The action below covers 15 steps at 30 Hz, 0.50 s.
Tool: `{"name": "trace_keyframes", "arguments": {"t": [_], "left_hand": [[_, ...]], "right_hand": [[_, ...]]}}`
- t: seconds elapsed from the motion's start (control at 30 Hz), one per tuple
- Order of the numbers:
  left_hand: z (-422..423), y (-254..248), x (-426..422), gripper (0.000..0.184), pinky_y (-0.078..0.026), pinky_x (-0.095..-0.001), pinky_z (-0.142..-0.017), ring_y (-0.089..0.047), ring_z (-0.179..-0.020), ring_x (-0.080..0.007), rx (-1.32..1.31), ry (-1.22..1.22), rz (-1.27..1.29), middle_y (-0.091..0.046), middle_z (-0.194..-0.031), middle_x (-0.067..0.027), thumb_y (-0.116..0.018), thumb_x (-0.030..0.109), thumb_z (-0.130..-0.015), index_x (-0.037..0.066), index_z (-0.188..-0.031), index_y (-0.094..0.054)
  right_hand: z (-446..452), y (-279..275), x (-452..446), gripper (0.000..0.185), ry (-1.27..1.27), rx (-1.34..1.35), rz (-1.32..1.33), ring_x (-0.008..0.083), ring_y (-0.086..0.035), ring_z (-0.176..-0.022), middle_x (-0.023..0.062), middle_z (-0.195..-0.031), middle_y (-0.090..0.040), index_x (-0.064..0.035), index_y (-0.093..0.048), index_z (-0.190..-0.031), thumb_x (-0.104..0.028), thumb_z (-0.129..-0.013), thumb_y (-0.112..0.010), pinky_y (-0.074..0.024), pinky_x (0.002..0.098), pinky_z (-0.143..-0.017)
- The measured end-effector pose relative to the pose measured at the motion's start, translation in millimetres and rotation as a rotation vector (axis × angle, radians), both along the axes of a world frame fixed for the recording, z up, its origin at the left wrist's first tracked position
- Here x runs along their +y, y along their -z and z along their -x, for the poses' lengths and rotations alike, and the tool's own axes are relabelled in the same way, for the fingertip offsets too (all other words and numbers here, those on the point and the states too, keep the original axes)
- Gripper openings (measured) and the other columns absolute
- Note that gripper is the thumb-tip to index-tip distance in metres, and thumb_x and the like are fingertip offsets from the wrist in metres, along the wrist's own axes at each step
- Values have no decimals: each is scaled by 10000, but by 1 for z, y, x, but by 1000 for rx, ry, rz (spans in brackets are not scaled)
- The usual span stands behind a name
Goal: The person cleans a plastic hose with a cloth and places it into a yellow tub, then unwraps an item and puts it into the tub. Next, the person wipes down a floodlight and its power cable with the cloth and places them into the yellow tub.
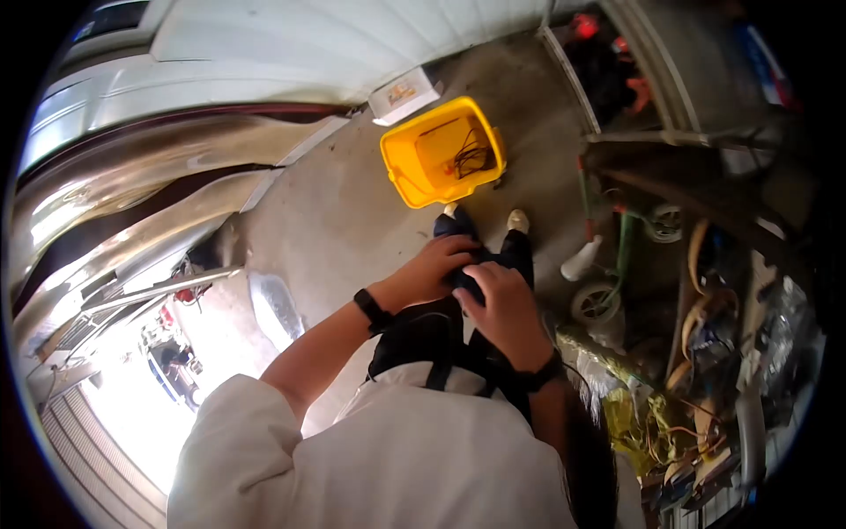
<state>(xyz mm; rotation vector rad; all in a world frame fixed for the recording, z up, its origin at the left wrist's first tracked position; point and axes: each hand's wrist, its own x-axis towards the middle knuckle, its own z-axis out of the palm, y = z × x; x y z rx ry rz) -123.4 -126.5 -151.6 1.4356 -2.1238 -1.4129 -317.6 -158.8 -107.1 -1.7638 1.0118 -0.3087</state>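
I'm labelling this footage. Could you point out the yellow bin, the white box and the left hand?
Yellow bin (438, 152): head view, on its bare inner bottom.
White box (407, 109): head view, on its pale lower part.
Left hand (429, 268): head view, on the back of the hand.

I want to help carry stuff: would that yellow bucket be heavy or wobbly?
The yellow bucket is probably light for its size, looking like thin plastic with little inside. The dark wiry tangle sits toward one side, so it might tip that way.

Blown-out daylight at lower left, murky shadow at right, strong fisheye curvature, black corners.
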Motion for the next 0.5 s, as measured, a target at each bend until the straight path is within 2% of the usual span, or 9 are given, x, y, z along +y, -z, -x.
{"name": "trace_keyframes", "arguments": {"t": [0.07,0.13,0.17,0.2,0.27,0.3,0.4,0.43,0.5], "left_hand": [[-4,-27,-1,488,-373,-408,-1001,-460,-1195,-358,88,-118,-77,-522,-1244,-158,-682,5,-678,70,-1145,-560],[-7,-56,-9,454,-417,-411,-935,-501,-1121,-364,40,-236,-35,-554,-1155,-157,-685,15,-670,62,-1107,-574],[-9,-75,-4,437,-440,-413,-903,-521,-1083,-367,10,-312,-27,-570,-1111,-157,-686,20,-665,57,-1088,-581],[-12,-90,-1,429,-440,-405,-902,-527,-1072,-362,-61,-268,16,-570,-1121,-157,-673,7,-683,51,-1098,-574],[-15,-117,-4,414,-439,-388,-902,-539,-1050,-351,-200,-186,105,-568,-1141,-157,-647,-19,-718,39,-1119,-559],[-14,-124,-5,370,-448,-392,-880,-549,-1022,-350,-107,-193,121,-581,-1097,-158,-632,-15,-744,36,-1104,-565],[-25,-117,-4,324,-465,-383,-853,-582,-985,-306,-46,-138,271,-609,-1035,-147,-645,3,-764,46,-1078,-577],[-27,-119,-5,255,-480,-364,-850,-607,-980,-238,19,-147,141,-641,-1025,-124,-622,21,-829,32,-1082,-590],[-26,-120,-5,313,-462,-370,-887,-591,-1028,-269,110,-73,185,-631,-1067,-138,-643,41,-793,35,-1101,-589]], "right_hand": [[15,-80,-14,404,39,1,297,338,-581,-923,112,-994,-609,-38,-575,-1086,-151,-728,-724,-445,432,-821],[49,-154,-26,435,-105,-227,302,336,-576,-944,96,-1048,-603,-53,-596,-1090,-179,-703,-749,-448,431,-817],[77,-196,-34,448,-314,-369,242,307,-545,-1018,121,-1105,-578,-35,-578,-1132,-186,-735,-718,-418,425,-869],[104,-233,-37,461,-538,-508,162,279,-514,-1093,146,-1162,-553,-17,-560,-1174,-193,-767,-688,-388,418,-922],[133,-288,-27,234,-686,-785,316,213,-550,-853,96,-978,-615,-83,-606,-954,-159,-747,-684,-422,339,-748],[142,-311,-21,122,-754,-917,402,180,-569,-733,70,-885,-646,-116,-628,-844,-142,-737,-682,-439,300,-661],[147,-358,10,134,-853,-1050,556,197,-579,-748,82,-899,-650,-115,-638,-885,-171,-767,-668,-445,321,-665],[146,-371,22,140,-859,-1067,569,202,-583,-753,86,-904,-652,-114,-641,-899,-180,-778,-663,-448,328,-666],[146,-393,56,155,-862,-1053,613,214,-590,-763,94,-913,-654,-113,-648,-927,-199,-798,-654,-452,342,-669]]}}
